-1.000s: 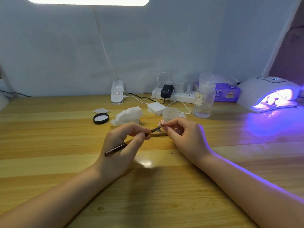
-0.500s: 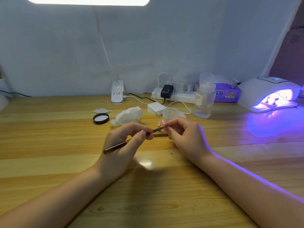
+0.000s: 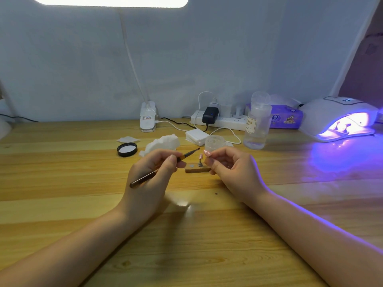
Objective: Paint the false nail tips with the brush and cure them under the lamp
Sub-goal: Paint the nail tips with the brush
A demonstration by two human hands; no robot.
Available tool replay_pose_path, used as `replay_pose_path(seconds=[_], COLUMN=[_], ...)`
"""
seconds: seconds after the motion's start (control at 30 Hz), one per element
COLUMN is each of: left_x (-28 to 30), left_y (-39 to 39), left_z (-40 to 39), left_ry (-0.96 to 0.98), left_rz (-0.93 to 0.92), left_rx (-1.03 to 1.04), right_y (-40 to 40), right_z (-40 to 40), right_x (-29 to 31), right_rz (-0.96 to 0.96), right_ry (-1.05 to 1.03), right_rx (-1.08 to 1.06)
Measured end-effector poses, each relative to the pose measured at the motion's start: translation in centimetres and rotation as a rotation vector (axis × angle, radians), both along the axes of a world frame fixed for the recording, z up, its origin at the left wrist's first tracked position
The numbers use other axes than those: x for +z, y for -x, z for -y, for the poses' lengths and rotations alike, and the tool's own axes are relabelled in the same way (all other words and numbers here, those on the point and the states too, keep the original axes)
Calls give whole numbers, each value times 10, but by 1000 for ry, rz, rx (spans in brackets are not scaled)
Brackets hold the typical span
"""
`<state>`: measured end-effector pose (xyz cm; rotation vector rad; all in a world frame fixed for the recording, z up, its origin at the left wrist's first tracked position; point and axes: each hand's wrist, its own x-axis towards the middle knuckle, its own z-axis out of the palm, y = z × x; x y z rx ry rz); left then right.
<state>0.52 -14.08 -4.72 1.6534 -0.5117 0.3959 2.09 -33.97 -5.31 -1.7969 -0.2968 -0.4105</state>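
On the wooden tabletop (image 3: pixel 62 183), the left hand (image 3: pixel 149 179) pinches the brush (image 3: pixel 163 167), bristles pointing right. A pink nail tip (image 3: pixel 200 156) stands on the wooden stand (image 3: pixel 196 168). The right hand (image 3: pixel 232 170), fingers curled, pinches another tip (image 3: pixel 207 153). Far right, the lamp (image 3: pixel 335 119) glows purple.

Single head-worn wide-angle view, looking forward and down across the wooden table (image 3: pixel 62 183) toward the rear wall. Both forearms enter from the bottom edge; left hand (image 3: pixel 153 179) and right hand (image 3: pixel 232 172) sit near frame centre. Curing lamp (image 3: pixel 339 119) occupies the far right
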Motion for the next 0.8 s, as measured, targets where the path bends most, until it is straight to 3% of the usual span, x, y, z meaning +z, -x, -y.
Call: replay_pose_path(seconds=[0.53,0.8], left_x=[3,2], left_y=[6,2], left_z=[1,1], left_ry=[31,0], left_rz=[6,3], left_rx=[-145,-54], right_y=[2,3], right_z=[0,-1], right_x=[2,1], right_rz=[-6,24], right_ry=[11,68], right_rx=[-46,-66])
